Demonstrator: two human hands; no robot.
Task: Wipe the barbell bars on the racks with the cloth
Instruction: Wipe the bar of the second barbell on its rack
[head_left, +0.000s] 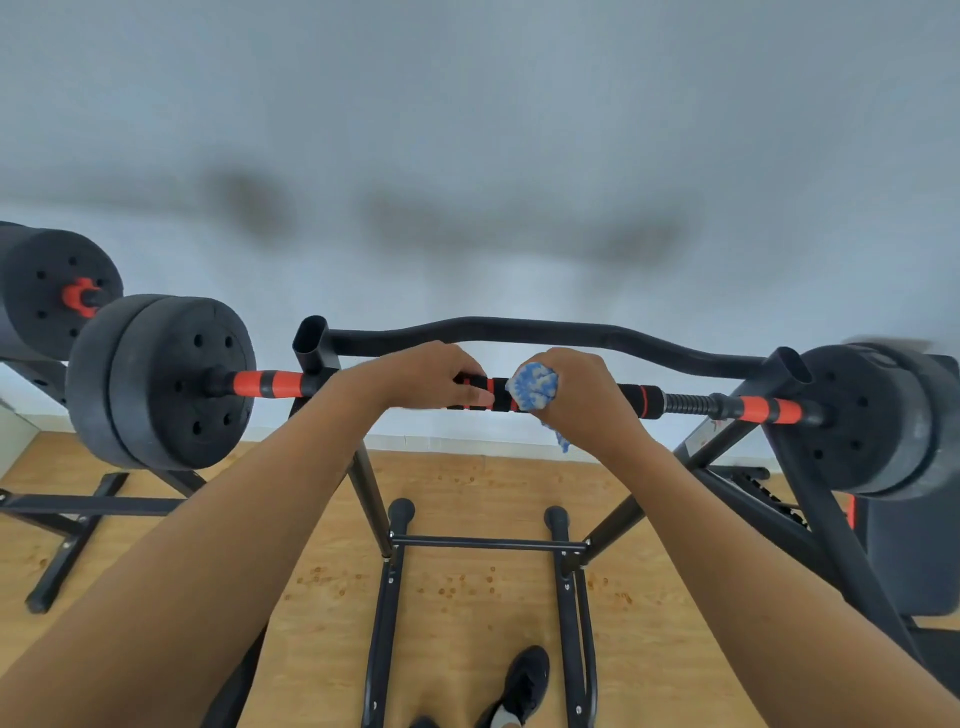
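A black and orange barbell bar (675, 402) lies across a black rack (530, 332) at chest height, with black weight plates (166, 382) on both ends. My left hand (431, 376) grips the bar left of its middle. My right hand (576, 395) holds a bunched blue and white cloth (534, 387) wrapped around the bar just beside the left hand; a cloth corner hangs below the wrist. The bar section under both hands is hidden.
A second barbell's plates (49, 288) rest on another rack at the far left. The rack's base frame (488, 545) stands on the wooden floor below. A dark bench (909, 551) sits at the right. My black shoe (524, 680) is near the rack's feet.
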